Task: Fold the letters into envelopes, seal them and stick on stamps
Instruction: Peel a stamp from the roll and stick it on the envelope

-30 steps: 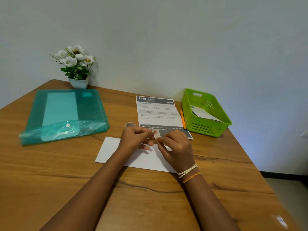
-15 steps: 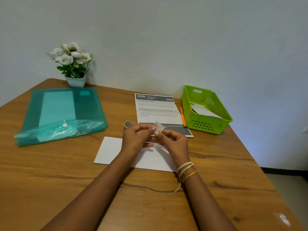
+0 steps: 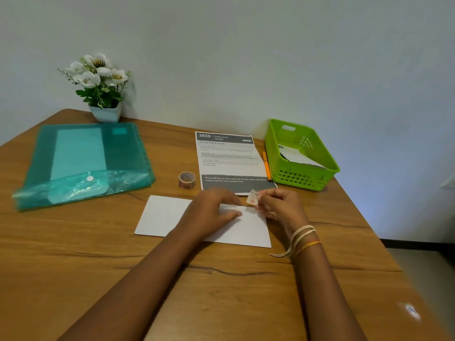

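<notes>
A white envelope (image 3: 162, 215) lies flat on the wooden table (image 3: 73, 254) in front of me. My left hand (image 3: 211, 210) rests palm down on the envelope's middle, fingers spread and blurred. My right hand (image 3: 278, 205) pinches a small stamp (image 3: 252, 196) between thumb and fingertips, just above the envelope's upper right corner. A small roll of patterned tape (image 3: 186, 179) stands beyond the envelope.
A printed sheet (image 3: 229, 153) lies behind the hands, with an orange pen (image 3: 266, 166) beside it. A green basket (image 3: 300, 153) holding papers sits at the right. A teal plastic folder (image 3: 81, 161) lies at the left, a flower pot (image 3: 103, 94) behind it.
Both hands held the stamp raised before. Now my left hand has let go and dropped onto the envelope, while my right hand keeps the stamp and has moved right.
</notes>
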`<action>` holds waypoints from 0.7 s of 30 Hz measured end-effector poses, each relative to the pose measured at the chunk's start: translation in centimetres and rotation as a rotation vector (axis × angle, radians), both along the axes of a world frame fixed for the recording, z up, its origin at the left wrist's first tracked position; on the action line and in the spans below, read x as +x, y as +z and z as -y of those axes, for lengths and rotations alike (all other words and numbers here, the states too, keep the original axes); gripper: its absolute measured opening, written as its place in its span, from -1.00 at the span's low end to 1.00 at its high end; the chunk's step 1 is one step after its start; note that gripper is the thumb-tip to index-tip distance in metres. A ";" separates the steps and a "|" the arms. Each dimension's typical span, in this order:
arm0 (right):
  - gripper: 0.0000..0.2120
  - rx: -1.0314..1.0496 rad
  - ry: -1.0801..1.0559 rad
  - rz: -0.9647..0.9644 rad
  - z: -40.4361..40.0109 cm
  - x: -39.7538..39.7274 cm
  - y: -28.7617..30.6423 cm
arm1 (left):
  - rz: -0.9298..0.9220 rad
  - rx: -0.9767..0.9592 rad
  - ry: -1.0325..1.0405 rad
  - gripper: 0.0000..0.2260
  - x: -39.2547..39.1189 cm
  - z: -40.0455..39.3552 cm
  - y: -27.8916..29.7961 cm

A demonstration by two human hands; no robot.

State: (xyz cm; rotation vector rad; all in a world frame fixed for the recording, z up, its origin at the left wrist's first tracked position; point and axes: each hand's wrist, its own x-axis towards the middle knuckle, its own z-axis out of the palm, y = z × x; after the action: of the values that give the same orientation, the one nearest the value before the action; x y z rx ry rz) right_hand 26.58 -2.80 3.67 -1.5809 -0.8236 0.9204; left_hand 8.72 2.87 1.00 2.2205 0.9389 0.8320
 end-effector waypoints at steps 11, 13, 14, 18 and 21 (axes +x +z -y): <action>-0.95 -0.268 0.118 0.340 0.6 2.2 0.0 | -0.293 0.069 -0.105 -0.69 0.4 -0.5 -0.4; -0.95 -0.270 0.113 0.360 0.6 2.2 -0.1 | -0.316 0.077 -0.118 -0.69 0.5 -0.5 -0.5; -0.95 -0.269 0.107 0.368 0.5 2.2 -0.1 | -0.325 0.077 -0.124 -0.69 0.5 -0.6 -0.5; -0.94 -0.276 0.105 0.405 0.3 2.2 -0.2 | -0.327 0.067 -0.137 -0.69 0.4 -0.6 -0.6; -0.94 -0.289 0.107 0.415 0.2 2.2 -0.3 | -0.324 0.063 -0.135 -0.69 0.4 -0.5 -0.5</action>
State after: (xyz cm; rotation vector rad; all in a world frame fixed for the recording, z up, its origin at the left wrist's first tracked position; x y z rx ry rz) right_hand 28.80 -3.01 3.42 -2.0372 -1.1096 0.8241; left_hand 9.15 3.42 0.53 2.4901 0.9046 0.4531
